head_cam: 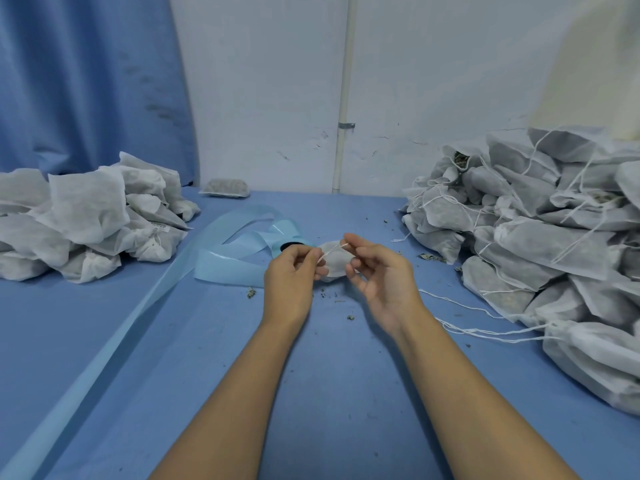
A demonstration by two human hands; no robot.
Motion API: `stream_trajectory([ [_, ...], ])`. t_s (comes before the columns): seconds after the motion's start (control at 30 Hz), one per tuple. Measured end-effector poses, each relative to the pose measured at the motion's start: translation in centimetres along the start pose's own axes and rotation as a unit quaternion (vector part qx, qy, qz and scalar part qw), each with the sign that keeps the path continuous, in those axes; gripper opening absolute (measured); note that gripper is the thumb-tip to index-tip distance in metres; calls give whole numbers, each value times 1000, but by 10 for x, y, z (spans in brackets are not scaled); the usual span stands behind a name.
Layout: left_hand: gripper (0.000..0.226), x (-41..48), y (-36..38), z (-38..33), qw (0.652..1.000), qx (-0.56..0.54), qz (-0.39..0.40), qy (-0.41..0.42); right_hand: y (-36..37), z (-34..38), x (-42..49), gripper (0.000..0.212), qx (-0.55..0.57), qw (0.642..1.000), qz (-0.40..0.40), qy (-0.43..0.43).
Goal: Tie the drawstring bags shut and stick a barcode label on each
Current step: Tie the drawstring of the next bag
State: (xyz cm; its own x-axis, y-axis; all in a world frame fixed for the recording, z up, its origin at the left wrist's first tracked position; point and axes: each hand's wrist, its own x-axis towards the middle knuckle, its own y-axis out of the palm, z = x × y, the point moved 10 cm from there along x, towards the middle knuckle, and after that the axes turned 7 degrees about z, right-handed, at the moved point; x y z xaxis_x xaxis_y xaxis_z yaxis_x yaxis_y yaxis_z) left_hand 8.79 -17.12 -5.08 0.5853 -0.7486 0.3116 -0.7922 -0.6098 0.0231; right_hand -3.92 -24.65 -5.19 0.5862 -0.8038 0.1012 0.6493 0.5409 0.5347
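Blue is the table [104, 341], with a tall heap of loose-stringed white drawstring bags [540, 237] at my right and a lower heap of bags [86, 223] at my left. A pale blue backing strip [228, 268] loops over the table from a roll just beyond my left hand [292, 275]. One small bag [334, 263] sits between my hands at mid-table: my left grip pinches its white drawstring [331, 251] near the neck, and my right hand [381, 275] pinches the string's other end.
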Motion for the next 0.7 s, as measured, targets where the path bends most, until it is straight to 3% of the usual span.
stream_trajectory([
  [0.3,11,-9,13,-7,996,82,40,7,-3,-2,-2,10,62,998,-13,-12],
  [0.43,11,-10,17,-9,992,113,48,17,-5,2,-1,16,79,997,-13,-25],
  [0.6,4,-10,17,-20,968,241,22,73,6,2,-1,26,110,993,28,-11],
  [0.7,24,-12,29,-26,954,266,65,124,16,-3,-2,34,155,986,61,11],
])
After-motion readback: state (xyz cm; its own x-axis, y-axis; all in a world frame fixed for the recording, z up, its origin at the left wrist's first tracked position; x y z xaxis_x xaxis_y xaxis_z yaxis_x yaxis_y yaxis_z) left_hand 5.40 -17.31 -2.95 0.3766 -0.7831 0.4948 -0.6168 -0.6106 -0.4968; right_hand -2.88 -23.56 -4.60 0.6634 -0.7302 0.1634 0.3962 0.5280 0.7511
